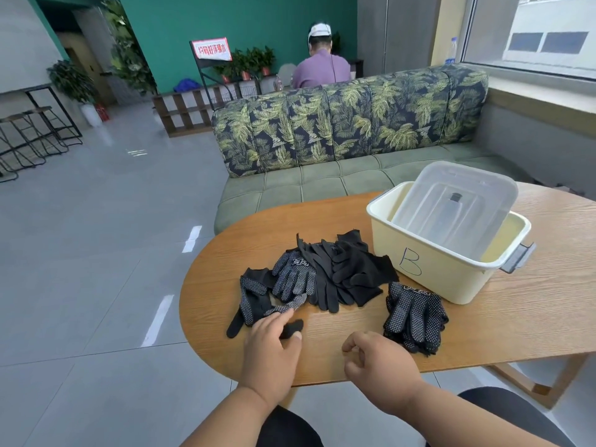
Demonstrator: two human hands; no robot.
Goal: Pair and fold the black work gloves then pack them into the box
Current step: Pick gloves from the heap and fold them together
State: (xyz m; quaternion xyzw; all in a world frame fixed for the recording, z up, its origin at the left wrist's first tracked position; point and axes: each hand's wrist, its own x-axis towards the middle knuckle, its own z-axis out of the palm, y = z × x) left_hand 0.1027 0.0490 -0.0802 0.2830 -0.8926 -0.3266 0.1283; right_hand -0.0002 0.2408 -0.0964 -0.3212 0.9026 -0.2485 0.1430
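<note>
A heap of black work gloves [335, 272] lies in the middle of the wooden table [483, 321]; some show white grip dots. A stack of dotted gloves [414, 317] sits apart at the right, near the cream box [429, 262] marked "B". The box's clear lid [458, 204] leans inside it. My left hand [274, 343] rests at the near left of the heap, its fingers pinching the tip of a dotted glove [254, 304]. My right hand [374, 359] hovers over the table's near edge with fingers loosely curled, holding nothing.
A leaf-patterned sofa [348, 130] stands behind the table, under a window at the right. A person [321, 69] sits beyond it, facing away. Grey tiled floor spreads to the left. My dark-clad knees show under the table's near edge.
</note>
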